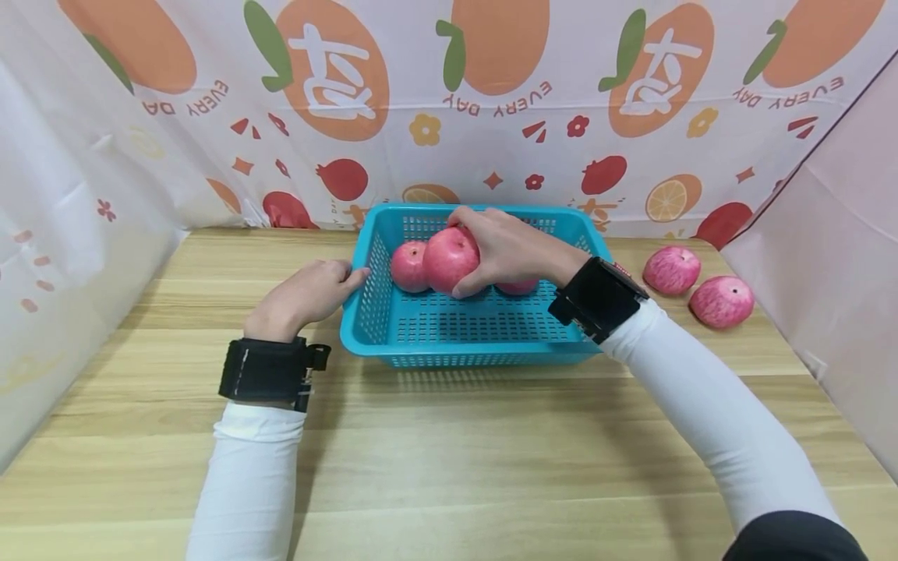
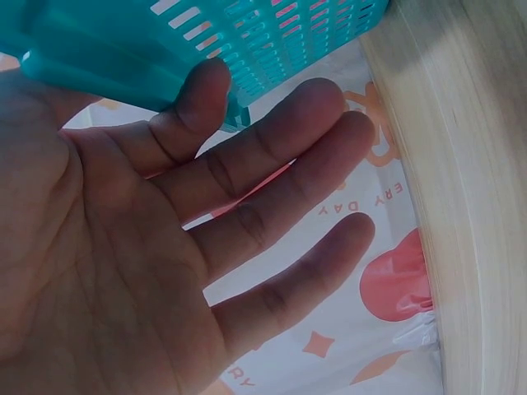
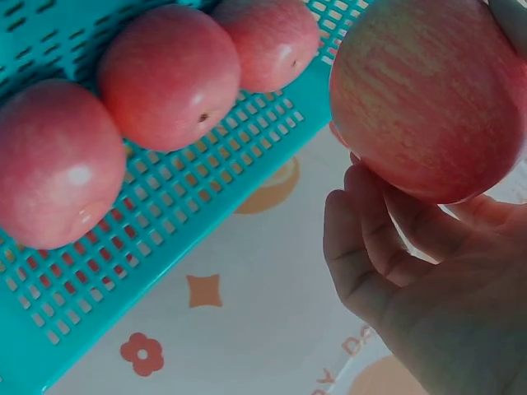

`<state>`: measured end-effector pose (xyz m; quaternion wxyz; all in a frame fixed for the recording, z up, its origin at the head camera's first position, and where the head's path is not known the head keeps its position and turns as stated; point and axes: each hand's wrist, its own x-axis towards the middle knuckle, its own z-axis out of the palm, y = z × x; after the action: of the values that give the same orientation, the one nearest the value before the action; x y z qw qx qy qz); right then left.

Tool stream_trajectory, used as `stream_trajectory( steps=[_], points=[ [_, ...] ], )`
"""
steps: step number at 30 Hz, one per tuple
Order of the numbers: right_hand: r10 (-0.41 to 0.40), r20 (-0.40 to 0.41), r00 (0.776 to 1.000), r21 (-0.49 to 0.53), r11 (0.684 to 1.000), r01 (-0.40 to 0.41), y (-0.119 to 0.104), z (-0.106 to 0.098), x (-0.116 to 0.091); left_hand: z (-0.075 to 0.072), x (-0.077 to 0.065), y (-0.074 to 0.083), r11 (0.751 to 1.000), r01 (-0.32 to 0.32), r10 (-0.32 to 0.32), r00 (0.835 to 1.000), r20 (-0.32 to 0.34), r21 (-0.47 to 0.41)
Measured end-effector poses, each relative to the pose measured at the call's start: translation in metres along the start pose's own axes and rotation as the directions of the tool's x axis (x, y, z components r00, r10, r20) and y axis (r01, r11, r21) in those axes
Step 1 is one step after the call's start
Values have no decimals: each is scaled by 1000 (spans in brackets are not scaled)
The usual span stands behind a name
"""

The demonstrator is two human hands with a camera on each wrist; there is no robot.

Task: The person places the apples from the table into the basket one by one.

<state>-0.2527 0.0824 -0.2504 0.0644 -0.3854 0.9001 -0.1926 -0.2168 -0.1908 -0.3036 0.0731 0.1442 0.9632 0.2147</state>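
My right hand (image 1: 508, 245) grips a red apple (image 1: 451, 259), thumb and fingers wrapped about its sides, over the turquoise plastic basket (image 1: 484, 348). In the right wrist view the held apple (image 3: 428, 103) appears apart from three apples lying in a row in the basket, among them a middle apple (image 3: 170, 78). From the head, one basket apple (image 1: 408, 266) shows left of the held one, and another (image 1: 517, 287) is partly hidden under my right hand. My left hand (image 1: 305, 294) pinches the basket's left rim between thumb and index finger; its other fingers (image 2: 280, 296) extend loosely outside.
Two pink-red apples, a rear apple (image 1: 671, 270) and a front apple (image 1: 722, 301), lie on the wooden table (image 1: 449, 467) right of the basket. A fruit-printed curtain (image 1: 449, 164) hangs directly behind the basket, with pale sheets on both sides.
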Motion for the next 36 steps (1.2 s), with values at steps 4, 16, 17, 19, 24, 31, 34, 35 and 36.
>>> stream_trajectory(
  steps=[4,16,17,19,24,31,34,35,36],
  points=[
    [-24,22,999,5,1000,24,-4,3,6,2,-2,-2,1000,11,-11,1000,-1,-10],
    [-7,53,999,3,1000,7,-5,15,13,1,-1,-2,1000,2,-2,1000,9,-22],
    [-4,58,998,3,1000,4,-6,15,13,1,-1,-2,1000,2,-2,1000,8,-20],
    [3,68,998,2,1000,-3,-6,16,15,0,-1,-1,1000,6,-5,1000,6,-18],
    [11,103,995,2,1000,-11,-6,21,21,-1,0,0,1000,-1,1,1000,5,-10],
    [26,146,989,51,998,-34,-6,28,29,-2,-1,0,1000,3,-3,1000,5,-9],
    [30,160,987,57,998,-39,-6,30,32,-3,-1,0,1000,4,-4,1000,5,-8],
    [29,170,985,51,998,-38,-6,31,33,-3,-2,0,1000,4,-4,1000,4,-6],
    [27,180,983,47,998,-36,-5,32,33,-3,-2,0,1000,4,-4,1000,4,-6]
  ],
)
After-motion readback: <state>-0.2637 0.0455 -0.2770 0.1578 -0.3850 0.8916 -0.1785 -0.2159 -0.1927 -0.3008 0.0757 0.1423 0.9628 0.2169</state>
